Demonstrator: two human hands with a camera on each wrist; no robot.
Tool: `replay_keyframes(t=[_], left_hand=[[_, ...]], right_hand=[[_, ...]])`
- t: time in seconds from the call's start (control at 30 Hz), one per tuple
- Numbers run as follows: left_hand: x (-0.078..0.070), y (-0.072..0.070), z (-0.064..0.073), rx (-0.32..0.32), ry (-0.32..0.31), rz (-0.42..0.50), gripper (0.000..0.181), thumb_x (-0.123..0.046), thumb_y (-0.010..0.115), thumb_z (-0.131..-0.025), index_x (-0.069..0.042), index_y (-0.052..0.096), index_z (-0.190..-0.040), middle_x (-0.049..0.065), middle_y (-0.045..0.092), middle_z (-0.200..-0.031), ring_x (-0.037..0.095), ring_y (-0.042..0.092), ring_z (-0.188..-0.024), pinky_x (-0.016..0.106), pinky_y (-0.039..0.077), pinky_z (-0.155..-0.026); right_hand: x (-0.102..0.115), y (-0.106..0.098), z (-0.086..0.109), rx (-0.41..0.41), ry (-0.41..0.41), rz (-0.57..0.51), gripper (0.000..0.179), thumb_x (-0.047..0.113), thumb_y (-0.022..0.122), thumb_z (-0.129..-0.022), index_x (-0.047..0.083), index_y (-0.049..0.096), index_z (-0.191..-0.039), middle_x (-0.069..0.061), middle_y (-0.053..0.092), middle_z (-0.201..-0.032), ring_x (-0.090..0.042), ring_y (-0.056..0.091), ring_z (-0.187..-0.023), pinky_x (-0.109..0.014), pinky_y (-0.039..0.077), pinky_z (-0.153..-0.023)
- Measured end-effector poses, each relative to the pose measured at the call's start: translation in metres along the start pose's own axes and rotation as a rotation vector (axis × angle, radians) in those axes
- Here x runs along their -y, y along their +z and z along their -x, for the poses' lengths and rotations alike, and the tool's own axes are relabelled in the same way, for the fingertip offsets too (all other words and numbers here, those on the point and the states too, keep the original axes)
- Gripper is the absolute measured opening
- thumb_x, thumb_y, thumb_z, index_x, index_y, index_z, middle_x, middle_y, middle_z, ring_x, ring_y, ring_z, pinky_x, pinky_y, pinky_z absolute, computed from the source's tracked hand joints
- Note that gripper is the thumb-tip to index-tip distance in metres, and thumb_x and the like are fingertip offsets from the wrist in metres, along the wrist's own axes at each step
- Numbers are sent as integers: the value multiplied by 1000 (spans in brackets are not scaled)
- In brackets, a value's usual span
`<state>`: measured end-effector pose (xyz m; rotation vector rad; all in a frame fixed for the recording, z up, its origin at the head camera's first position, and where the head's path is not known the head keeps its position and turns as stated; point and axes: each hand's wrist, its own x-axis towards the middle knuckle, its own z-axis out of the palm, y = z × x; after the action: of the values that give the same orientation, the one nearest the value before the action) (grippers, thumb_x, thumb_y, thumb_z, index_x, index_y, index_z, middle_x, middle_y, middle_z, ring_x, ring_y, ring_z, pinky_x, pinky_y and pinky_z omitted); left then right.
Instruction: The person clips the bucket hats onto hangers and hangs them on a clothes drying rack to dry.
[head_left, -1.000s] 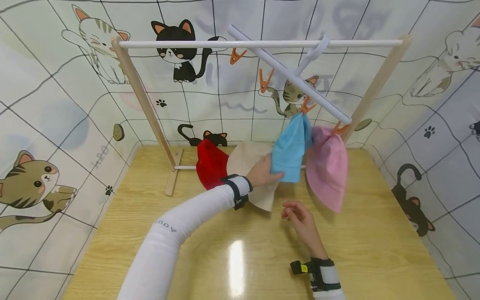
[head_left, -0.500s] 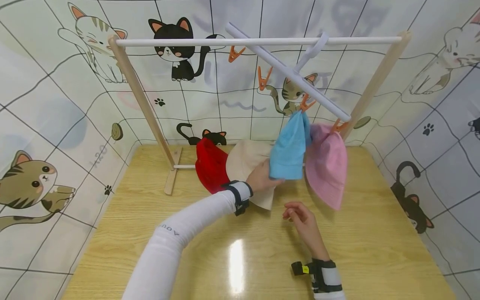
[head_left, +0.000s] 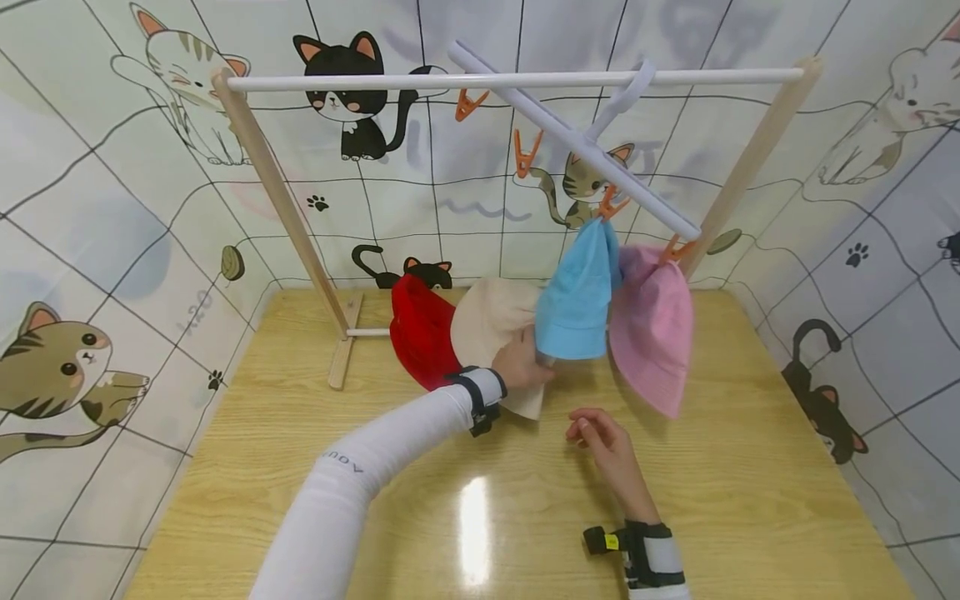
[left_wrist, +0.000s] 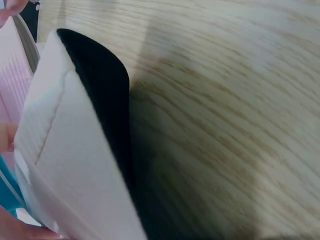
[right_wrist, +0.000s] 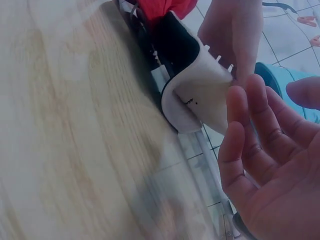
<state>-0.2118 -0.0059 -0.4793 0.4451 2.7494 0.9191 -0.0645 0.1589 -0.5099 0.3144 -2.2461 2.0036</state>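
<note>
We grip the cream hat [head_left: 486, 321] with our left hand [head_left: 521, 362]; nearer, our right hand [head_left: 609, 450] is released and loosely bent.

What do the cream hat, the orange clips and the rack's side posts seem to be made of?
Cream hat: matte cloth, perhaps cotton; it folds softly and shows a stitched seam.
Orange clips: probably plastic, given their even, bright colour; any metal spring is too small to see.
Side posts: likely wood, dull-finished, judging by their pale tan colour.

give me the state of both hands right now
Left hand: closed, holding the cream hat.
Right hand: open, fingers loosely curled, holding nothing.
</note>
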Motion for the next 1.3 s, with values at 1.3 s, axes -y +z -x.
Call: replay_keyframes(t=[1.3], left_hand=[[37, -36, 31, 215, -2, -293, 44, -33, 67, -88, -10, 50, -122, 7, 58, -105, 24, 59, -94, 49, 47, -77]], right_hand=[[-10, 3, 3, 71, 39, 43, 20, 3, 46, -101, -11, 58, -109, -20, 63, -87, -16, 64, -81, -33, 53, -71]])
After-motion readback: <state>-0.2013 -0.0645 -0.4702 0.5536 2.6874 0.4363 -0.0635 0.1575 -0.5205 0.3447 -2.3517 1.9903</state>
